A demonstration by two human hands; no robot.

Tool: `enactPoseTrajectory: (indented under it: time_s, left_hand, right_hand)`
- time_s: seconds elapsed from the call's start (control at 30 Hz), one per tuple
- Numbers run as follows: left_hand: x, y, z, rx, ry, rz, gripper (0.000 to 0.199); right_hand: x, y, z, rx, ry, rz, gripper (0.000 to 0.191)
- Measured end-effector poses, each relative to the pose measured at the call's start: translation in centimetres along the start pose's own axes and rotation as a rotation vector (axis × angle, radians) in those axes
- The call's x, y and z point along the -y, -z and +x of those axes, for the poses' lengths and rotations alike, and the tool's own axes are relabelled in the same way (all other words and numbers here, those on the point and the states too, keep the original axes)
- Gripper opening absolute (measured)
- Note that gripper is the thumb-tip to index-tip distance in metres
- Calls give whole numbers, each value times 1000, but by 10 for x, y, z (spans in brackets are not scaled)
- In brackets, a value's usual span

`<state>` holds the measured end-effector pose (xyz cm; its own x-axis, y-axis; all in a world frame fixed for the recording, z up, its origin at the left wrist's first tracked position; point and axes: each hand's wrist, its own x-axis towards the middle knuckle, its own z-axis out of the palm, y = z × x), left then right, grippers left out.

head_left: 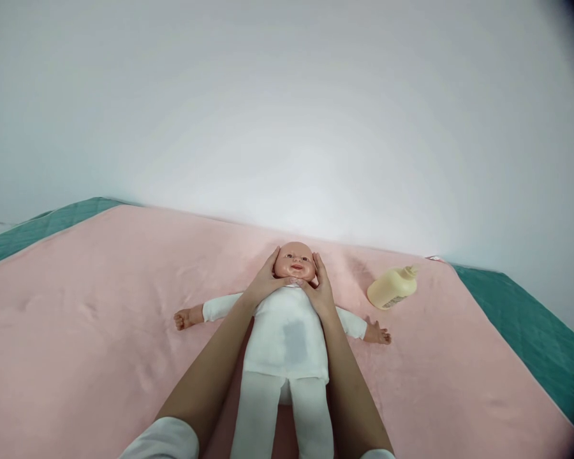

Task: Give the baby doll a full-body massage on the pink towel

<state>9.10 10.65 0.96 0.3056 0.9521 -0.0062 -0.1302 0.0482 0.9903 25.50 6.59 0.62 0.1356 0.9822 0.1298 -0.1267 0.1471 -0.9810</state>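
A baby doll point(287, 338) in a white top and white trousers lies on its back, arms stretched out to both sides. My left hand point(266, 280) cups the left side of its head, fingers along the cheek and thumb under the chin. On the opposite side, my right hand point(321, 289) holds the head in the same way. Both thumbs come close together below the doll's mouth. A grey rectangular patch shows on the front of the top. The doll's feet lie beyond the bottom of the view.
A pale yellow pump bottle point(393, 288) stands tilted to the right of the doll's head. Beneath everything is a pink blanket point(100, 319), with a green quilted cover point(521, 319) showing at both sides. A plain pale wall point(287, 115) rises behind.
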Motion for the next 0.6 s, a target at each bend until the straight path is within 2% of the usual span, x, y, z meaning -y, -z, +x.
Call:
enactPoseTrajectory:
  time_s: [0.23,0.4,0.6]
  left_hand:
    - [2,3,2,-4,2,33,115]
    - [-6,3,-2,21,33,-22,113]
    - [-4,4,-2,32,41,-136,109]
  right_hand:
    - [0,2,0,17,1,-29,98]
    - [-1,4,1,24,37,-26,94]
    - [-6,9,5,27,57,-1,94]
